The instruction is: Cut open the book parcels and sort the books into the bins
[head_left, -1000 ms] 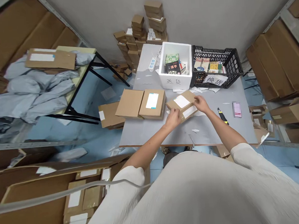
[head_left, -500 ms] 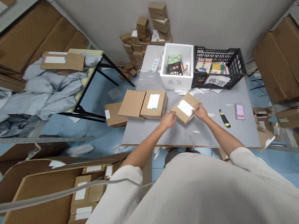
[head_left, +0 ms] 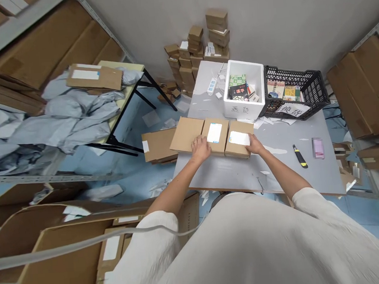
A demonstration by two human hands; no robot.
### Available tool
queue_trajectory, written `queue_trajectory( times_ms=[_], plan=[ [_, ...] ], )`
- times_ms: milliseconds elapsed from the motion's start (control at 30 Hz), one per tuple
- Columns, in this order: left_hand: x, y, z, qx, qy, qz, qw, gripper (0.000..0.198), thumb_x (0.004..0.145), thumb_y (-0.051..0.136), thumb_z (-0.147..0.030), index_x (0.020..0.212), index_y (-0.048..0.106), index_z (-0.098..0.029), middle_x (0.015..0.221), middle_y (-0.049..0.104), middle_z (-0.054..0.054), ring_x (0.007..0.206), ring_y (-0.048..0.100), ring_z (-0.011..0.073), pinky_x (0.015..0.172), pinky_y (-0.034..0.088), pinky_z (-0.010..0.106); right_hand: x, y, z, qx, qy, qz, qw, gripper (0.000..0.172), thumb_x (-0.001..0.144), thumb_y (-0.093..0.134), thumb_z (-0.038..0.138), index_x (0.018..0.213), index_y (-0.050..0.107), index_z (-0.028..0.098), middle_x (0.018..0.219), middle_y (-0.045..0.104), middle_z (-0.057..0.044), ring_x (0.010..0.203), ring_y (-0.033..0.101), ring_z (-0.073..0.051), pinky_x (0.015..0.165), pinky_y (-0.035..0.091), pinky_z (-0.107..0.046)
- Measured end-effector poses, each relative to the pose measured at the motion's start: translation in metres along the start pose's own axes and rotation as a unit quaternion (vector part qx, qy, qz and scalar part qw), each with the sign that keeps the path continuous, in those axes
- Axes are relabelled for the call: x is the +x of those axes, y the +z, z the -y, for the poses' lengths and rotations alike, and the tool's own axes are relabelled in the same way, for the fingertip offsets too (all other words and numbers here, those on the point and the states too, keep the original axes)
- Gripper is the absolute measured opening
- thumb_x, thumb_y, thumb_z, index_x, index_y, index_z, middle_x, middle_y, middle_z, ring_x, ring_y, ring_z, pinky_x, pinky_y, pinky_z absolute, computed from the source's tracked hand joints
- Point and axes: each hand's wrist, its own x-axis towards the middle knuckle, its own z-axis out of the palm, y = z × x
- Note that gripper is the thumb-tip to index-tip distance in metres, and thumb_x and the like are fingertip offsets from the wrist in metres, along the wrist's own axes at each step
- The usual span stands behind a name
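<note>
Three brown cardboard boxes lie side by side in a row on the grey table. The left box (head_left: 186,131) shows no label; the middle box (head_left: 221,133) and the right box (head_left: 242,149) each carry a white label. My left hand (head_left: 201,148) rests with fingers spread on the front of the row, where the left and middle boxes meet. At the right box's outer edge, my right hand (head_left: 255,144) grips its side near the label. The right box sits against the middle one.
Behind the row stand a white foam box (head_left: 244,108) and a black plastic crate (head_left: 302,80), both with books. A utility knife (head_left: 300,156) and a pink blurred item (head_left: 318,148) lie at right. Stacked cartons (head_left: 217,36) line the wall. Grey parcels (head_left: 76,102) cover the left table.
The right box has moved left and turned, from apart to touching the middle box. My left hand has let go of it and shifted onto the other boxes. The view has shifted.
</note>
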Motion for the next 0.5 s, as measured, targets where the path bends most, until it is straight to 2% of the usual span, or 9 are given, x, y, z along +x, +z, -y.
queue_trajectory(
  times_ms=[100,233,367,500],
  plan=[
    [0.007,0.0,0.026,0.0,-0.005,0.037,0.999,0.076,0.108,0.054,-0.044,0.177,0.038,-0.018,0.182,0.044,0.024,0.173,0.037,0.0402,0.139,0.032,0.057,0.004,0.008,0.011,-0.011,0.031,-0.009,0.999,0.097,0.093,0.072,0.03,0.179,0.029,0.017,0.176,0.042,-0.022,0.159,0.053,-0.035,0.133,0.045,-0.046],
    [0.019,0.001,0.047,-0.01,0.053,0.081,0.995,0.093,0.104,0.059,-0.056,0.182,0.028,-0.016,0.187,0.038,0.023,0.176,0.034,0.039,0.141,0.03,0.049,0.005,0.013,0.007,0.008,0.036,-0.027,0.999,0.098,0.091,0.07,0.032,0.179,0.03,0.016,0.177,0.044,-0.021,0.165,0.046,-0.036,0.137,0.041,-0.051],
    [0.028,0.0,0.051,-0.003,0.084,0.098,0.992,0.102,0.102,0.061,-0.062,0.183,0.026,-0.011,0.189,0.032,0.025,0.178,0.028,0.0414,0.142,0.027,0.05,0.008,0.014,-0.005,0.059,0.022,-0.058,0.996,0.102,0.085,0.073,0.033,0.178,0.035,0.019,0.173,0.05,-0.019,0.164,0.047,-0.041,0.139,0.039,-0.056],
    [0.032,-0.001,0.048,0.01,0.093,0.089,0.992,0.101,0.099,0.066,-0.059,0.181,0.03,-0.011,0.187,0.036,0.027,0.174,0.034,0.0446,0.139,0.031,0.054,0.012,0.014,-0.009,0.074,0.012,-0.073,0.994,0.101,0.082,0.073,0.032,0.176,0.039,0.02,0.171,0.053,-0.018,0.163,0.048,-0.043,0.14,0.039,-0.058]
  ],
)
